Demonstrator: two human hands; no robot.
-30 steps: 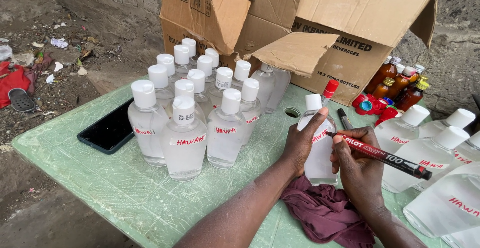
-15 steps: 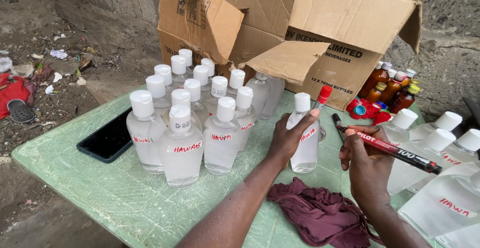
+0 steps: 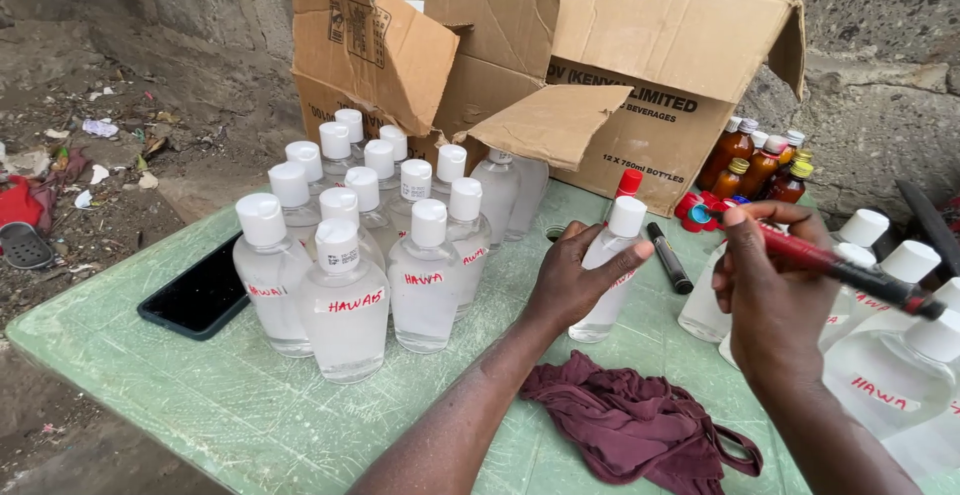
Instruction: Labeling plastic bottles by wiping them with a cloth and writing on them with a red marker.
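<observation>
Our right hand (image 3: 775,290) has lifted the red marker (image 3: 835,267) away from the bottle (image 3: 610,270) since a sec ago & is now gripping it above the table (image 3: 200,395). Our left hand (image 3: 572,277) is clasping the bottle, standing upright btwn the labelled cluster (image 3: 360,255) & the right-side bottles (image 3: 880,355), near a maroon cloth (image 3: 630,420).

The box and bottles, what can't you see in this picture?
Head view only:
- Inside of the box: its flaps cover it.
- Back clear bottles: front ones hide their labels.
- Bottle label: left hand covers most of it.
- Marker middle: right hand wraps it.
- Brown bottles: too small for detail.
</observation>
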